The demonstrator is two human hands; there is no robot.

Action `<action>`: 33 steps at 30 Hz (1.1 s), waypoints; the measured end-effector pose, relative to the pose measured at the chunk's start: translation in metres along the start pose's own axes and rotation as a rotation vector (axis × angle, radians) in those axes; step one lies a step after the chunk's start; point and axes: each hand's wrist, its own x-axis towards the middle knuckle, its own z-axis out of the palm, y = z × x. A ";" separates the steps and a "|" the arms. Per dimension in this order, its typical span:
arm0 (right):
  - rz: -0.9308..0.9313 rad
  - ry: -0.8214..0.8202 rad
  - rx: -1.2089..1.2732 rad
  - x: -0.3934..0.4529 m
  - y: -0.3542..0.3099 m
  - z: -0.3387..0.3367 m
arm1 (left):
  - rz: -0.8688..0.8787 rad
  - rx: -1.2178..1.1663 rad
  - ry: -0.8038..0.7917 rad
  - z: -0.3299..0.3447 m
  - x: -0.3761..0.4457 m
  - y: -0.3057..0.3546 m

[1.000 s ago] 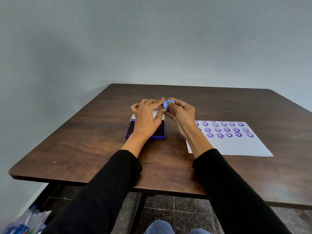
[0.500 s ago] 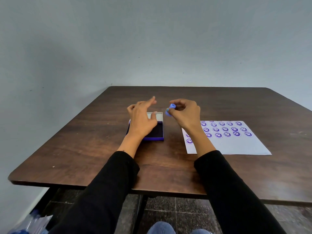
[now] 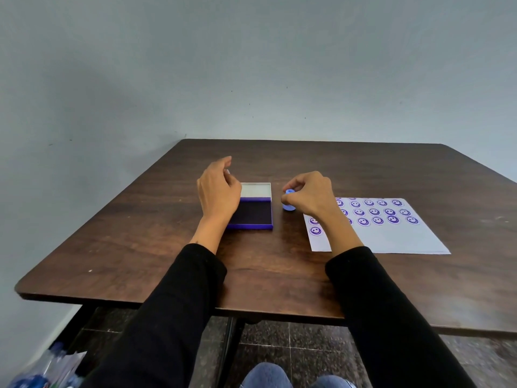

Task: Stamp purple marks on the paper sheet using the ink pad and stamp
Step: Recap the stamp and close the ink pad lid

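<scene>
Dark wood bench (image 3: 167, 247) against a plain grey-blue wall, tiled floor below; black sleeves reach in from the near edge.

Right hand (image 3: 310, 196): grip pinched shut on a small blue stamp (image 3: 288, 201), which hangs between pad and sheet, its lower end close over the wood; contact w/ the bench can't be told.

Just right of that grip, partly under the forearm, lies the paper sheet (image 3: 391, 239), already carrying rows of purple smiley marks (image 3: 377, 219) at its far end, two more at the near-left corner. Near half of the sheet is blank.

Just left of the grip sits the open ink pad (image 3: 253, 212), dark purple face up, pale lid (image 3: 256, 189) folded back beyond it. Left hand (image 3: 219, 196) hovers over the pad's left edge, fingers loosely curled, holding nothing that can be seen.

Risks, as judged from here: stamp tilted on contact gives a partial ring; too light an inking gives a faint mark. Sheet is unheld, so it could slide under the press and smear. Forearm over fresh marks could smudge them.
</scene>
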 end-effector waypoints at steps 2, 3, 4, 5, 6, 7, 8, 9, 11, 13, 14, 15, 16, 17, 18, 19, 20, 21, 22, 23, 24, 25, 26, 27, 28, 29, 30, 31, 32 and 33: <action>0.003 0.009 0.003 0.001 0.002 0.000 | -0.001 -0.001 0.000 -0.001 0.000 0.000; 0.001 0.014 0.008 0.002 0.003 0.000 | -0.006 -0.005 0.002 -0.002 0.001 -0.001; -0.001 0.027 0.016 0.002 0.004 0.001 | -0.013 -0.009 0.004 -0.003 0.001 -0.002; 0.001 0.055 0.031 0.003 0.004 0.001 | -0.025 -0.010 0.004 -0.004 0.002 -0.004; 0.010 0.097 0.054 0.005 0.004 0.002 | -0.042 -0.010 -0.002 -0.006 0.003 -0.007; 0.022 0.150 0.081 0.006 0.003 0.002 | -0.064 -0.007 -0.012 -0.007 0.005 -0.010; 0.032 0.201 0.109 0.008 0.003 0.002 | -0.088 -0.001 -0.027 -0.009 0.008 -0.014; 0.037 0.239 0.133 0.010 0.002 0.002 | -0.114 0.010 -0.045 -0.011 0.012 -0.018; 0.038 0.238 0.138 0.016 0.000 0.003 | -0.162 0.025 -0.081 -0.013 0.021 -0.023; 0.020 0.161 0.084 0.022 -0.003 0.006 | -0.177 0.027 -0.083 -0.014 0.030 -0.029; 0.010 0.114 0.044 0.025 -0.005 0.008 | -0.192 0.028 -0.079 -0.013 0.033 -0.032; 0.001 0.072 -0.005 0.028 -0.008 0.011 | -0.213 0.025 -0.085 -0.013 0.035 -0.035; -0.005 0.033 -0.069 0.030 -0.012 0.013 | -0.231 0.020 -0.101 -0.011 0.036 -0.037; -0.009 -0.001 -0.142 0.033 -0.015 0.016 | -0.238 0.022 -0.128 -0.010 0.036 -0.039; -0.013 -0.027 -0.218 0.036 -0.016 0.019 | -0.236 0.032 -0.160 -0.009 0.037 -0.042; -0.023 -0.043 -0.292 0.039 -0.016 0.021 | -0.233 0.047 -0.197 -0.008 0.037 -0.042; -0.035 -0.048 -0.362 0.041 -0.016 0.024 | -0.231 0.057 -0.231 -0.008 0.038 -0.043; -0.047 -0.050 -0.432 0.042 -0.016 0.025 | -0.237 0.061 -0.259 -0.008 0.039 -0.043; -0.055 -0.053 -0.499 0.043 -0.015 0.028 | -0.248 0.060 -0.277 -0.008 0.040 -0.043; -0.060 -0.054 -0.555 0.042 -0.015 0.029 | -0.265 0.055 -0.290 -0.008 0.040 -0.044; -0.064 -0.052 -0.597 0.041 -0.014 0.030 | -0.280 0.047 -0.296 -0.008 0.041 -0.044; -0.069 -0.049 -0.625 0.040 -0.015 0.031 | -0.291 0.037 -0.298 -0.008 0.041 -0.044; -0.077 -0.047 -0.635 0.040 -0.016 0.031 | -0.298 0.023 -0.292 -0.008 0.041 -0.044; -0.084 -0.054 -0.632 0.039 -0.017 0.032 | -0.306 0.005 -0.282 -0.008 0.041 -0.044; -0.089 -0.068 -0.618 0.039 -0.019 0.032 | -0.316 -0.017 -0.270 -0.007 0.041 -0.044; -0.093 -0.085 -0.602 0.039 -0.020 0.033 | -0.327 -0.036 -0.261 -0.007 0.042 -0.044; -0.097 -0.097 -0.587 0.038 -0.022 0.033 | -0.338 -0.052 -0.254 -0.007 0.042 -0.043; -0.101 -0.100 -0.581 0.037 -0.023 0.033 | -0.348 -0.062 -0.250 -0.008 0.042 -0.043; -0.100 -0.096 -0.588 0.036 -0.023 0.033 | -0.359 -0.069 -0.247 -0.008 0.042 -0.042; -0.094 -0.088 -0.605 0.035 -0.023 0.033 | -0.366 -0.073 -0.244 -0.009 0.042 -0.042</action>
